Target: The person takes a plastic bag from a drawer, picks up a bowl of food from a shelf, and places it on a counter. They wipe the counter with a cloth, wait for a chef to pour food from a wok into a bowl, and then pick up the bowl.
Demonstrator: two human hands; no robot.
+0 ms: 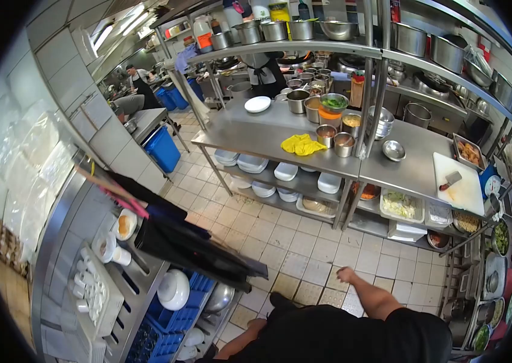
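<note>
My right hand (345,275) hangs over the tiled floor in front of me, its fingers curled in, with nothing seen in it. Low at my left side is my left hand (255,327), small and partly hidden, so its fingers do not show clearly. The thing nearest to it is a metal bowl (221,297) on the rack at my left. Neither hand touches the steel counter (238,134) ahead, where a yellow cloth (302,145), a white plate (257,104) and several metal pots stand.
A white cutting board (459,184) with a cleaver (451,179) lies at the right. Dark cloths (189,242) hang out from the left shelving, above blue crates (177,317). White containers (253,163) fill the counter's lower shelf. Other people (142,85) stand farther back.
</note>
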